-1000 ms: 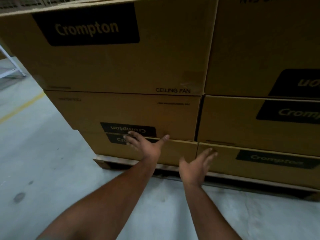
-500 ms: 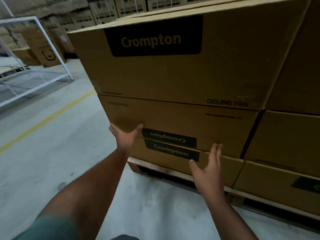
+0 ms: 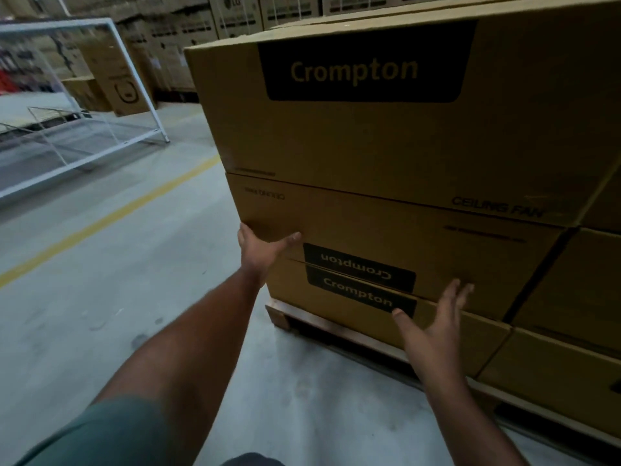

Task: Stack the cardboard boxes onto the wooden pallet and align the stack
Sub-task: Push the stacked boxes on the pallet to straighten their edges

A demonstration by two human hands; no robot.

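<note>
Three brown Crompton cardboard boxes stand stacked on a wooden pallet (image 3: 279, 315): a large top box (image 3: 369, 136), a middle box (image 3: 437, 250) with an upside-down label, and a bottom box (image 3: 302, 297). A second column of boxes (image 3: 578, 287) adjoins on the right. My left hand (image 3: 260, 248) lies at the left corner of the middle box, thumb spread across the front face, fingers round the side. My right hand (image 3: 437, 326) is open with straight fingers, its fingertips at the front of the middle box near the seam with the bottom box.
Concrete floor (image 3: 117, 297) with a yellow line (image 3: 111, 213) runs to the left. A white metal frame rack (image 3: 84, 105) stands at the back left. More cardboard cartons (image 3: 235, 15) line the far wall.
The view has swung left, revealing the stack's left corner. My left hand slid from the labels to the middle box's left corner. My right hand rose toward the front face.
</note>
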